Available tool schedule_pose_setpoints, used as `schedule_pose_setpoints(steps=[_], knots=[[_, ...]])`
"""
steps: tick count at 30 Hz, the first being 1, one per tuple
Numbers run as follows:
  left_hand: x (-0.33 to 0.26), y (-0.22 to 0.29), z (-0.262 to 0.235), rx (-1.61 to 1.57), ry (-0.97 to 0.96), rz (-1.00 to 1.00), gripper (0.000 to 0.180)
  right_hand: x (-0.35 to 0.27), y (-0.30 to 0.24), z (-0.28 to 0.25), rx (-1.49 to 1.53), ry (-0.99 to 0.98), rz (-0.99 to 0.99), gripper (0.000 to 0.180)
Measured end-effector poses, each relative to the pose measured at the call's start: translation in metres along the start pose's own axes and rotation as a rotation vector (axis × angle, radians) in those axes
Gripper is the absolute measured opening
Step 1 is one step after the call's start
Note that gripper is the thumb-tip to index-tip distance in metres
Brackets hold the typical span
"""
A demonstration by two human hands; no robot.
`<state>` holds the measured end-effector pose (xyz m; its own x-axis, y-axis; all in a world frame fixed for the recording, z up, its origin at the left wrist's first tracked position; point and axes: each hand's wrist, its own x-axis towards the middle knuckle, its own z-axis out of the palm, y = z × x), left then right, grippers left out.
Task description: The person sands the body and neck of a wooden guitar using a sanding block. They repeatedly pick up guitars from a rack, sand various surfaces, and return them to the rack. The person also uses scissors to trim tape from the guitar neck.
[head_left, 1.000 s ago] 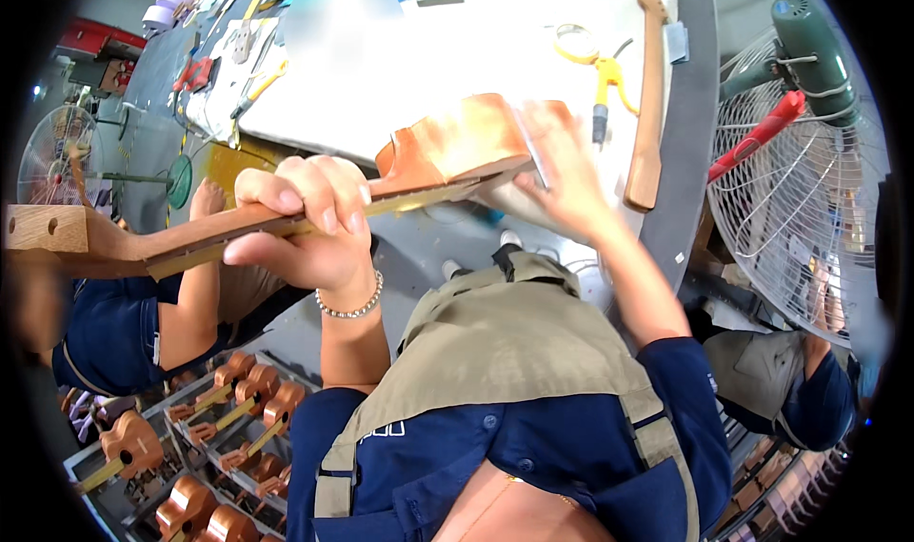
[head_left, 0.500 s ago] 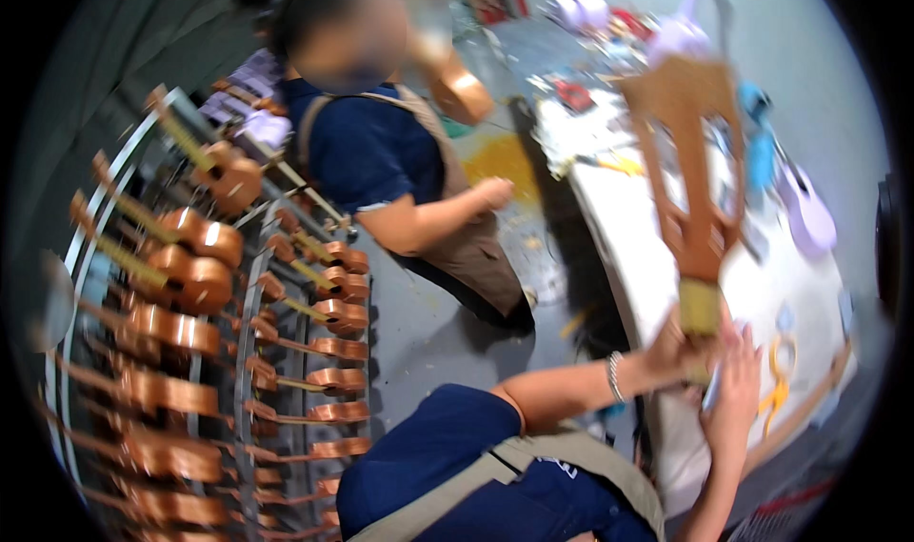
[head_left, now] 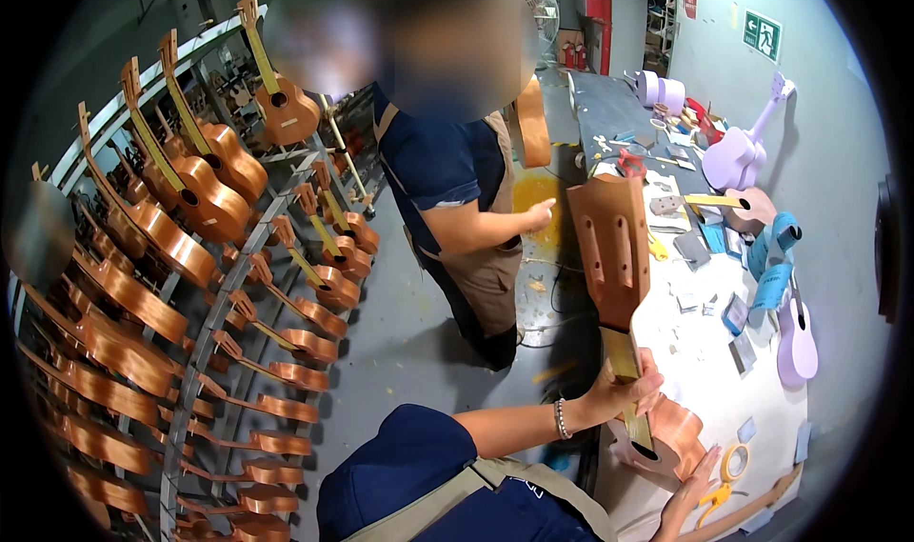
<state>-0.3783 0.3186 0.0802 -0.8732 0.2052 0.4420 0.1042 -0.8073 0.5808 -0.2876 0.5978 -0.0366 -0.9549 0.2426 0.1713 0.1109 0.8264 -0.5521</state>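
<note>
1. One reddish-brown wooden ukulele [head_left: 624, 351] is in hand, held over the near edge of the bench, headstock up and body low; whether the body touches the bench cannot be told.
2. Two hands are on or near it. The left hand [head_left: 625, 390], with one beaded bracelet [head_left: 562, 420] at the wrist, has its grip wrapped round the neck. The right hand [head_left: 692, 494] is open, fingers nearly straight, at the lower end of the body; whether it touches the wood, or covers anything, cannot be told.
3. Near the right hand are one roll of yellow tape [head_left: 735, 462] and one yellow-handled tool [head_left: 716, 497].
4. Two lilac ukuleles stand tilted by the wall: one farther off [head_left: 733, 156], one nearer [head_left: 798, 342]. One pinkish-brown ukulele with a yellow fretboard [head_left: 750, 209] lies between them.
5. Several small dark rectangular pads are scattered about, too jumbled for a sure count.
6. The bench [head_left: 681, 337] is white over its near stretch and dark grey at the far end, where small tools and scraps crowd together.
7. One co-worker [head_left: 443, 166] in a navy shirt and brown apron stands across the aisle.
8. To the left, metal racks carry rows of brown wooden ukuleles, overlapping too much to count.
9. The grey floor [head_left: 390, 351] bears one large yellow patch; one green sign [head_left: 763, 36] hangs on the pale wall.
</note>
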Motion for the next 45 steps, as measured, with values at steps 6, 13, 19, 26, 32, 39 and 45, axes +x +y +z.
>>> schedule_pose_setpoints(steps=[6, 13, 19, 26, 32, 39, 45], knots=[[-0.01, 0.003, -0.013, 0.017, 0.088, 0.006, 0.02, -0.007, -0.057, -0.01, -0.138, -0.059, -0.246, 0.078], [-0.037, 0.014, -0.047, 0.032, 0.181, 0.126, 0.02, -0.011, -0.112, -0.019, -0.516, -0.206, -0.195, 0.061], [-0.084, -0.003, -0.075, 0.059, 1.032, 0.029, 0.019, -0.013, -0.036, 0.016, 0.812, 0.031, 0.058, 0.07], [-0.084, -0.024, -0.083, 0.086, 1.274, -0.024, 0.019, -0.004, -0.146, 0.012, -0.214, -0.078, -0.424, 0.073], [-0.1, -0.041, -0.141, 0.092, 1.484, -0.108, 0.022, -0.008, -0.077, 0.018, 0.128, -0.11, -0.15, 0.073], [-0.12, -0.055, -0.215, 0.281, 1.197, -0.414, 0.03, -0.027, 0.015, 0.142, 1.384, -0.261, 0.298, 0.074], [-0.12, -0.066, -0.188, 0.231, 0.855, -0.468, 0.041, -0.013, -0.13, 0.028, 0.104, 0.088, -0.465, 0.065]])
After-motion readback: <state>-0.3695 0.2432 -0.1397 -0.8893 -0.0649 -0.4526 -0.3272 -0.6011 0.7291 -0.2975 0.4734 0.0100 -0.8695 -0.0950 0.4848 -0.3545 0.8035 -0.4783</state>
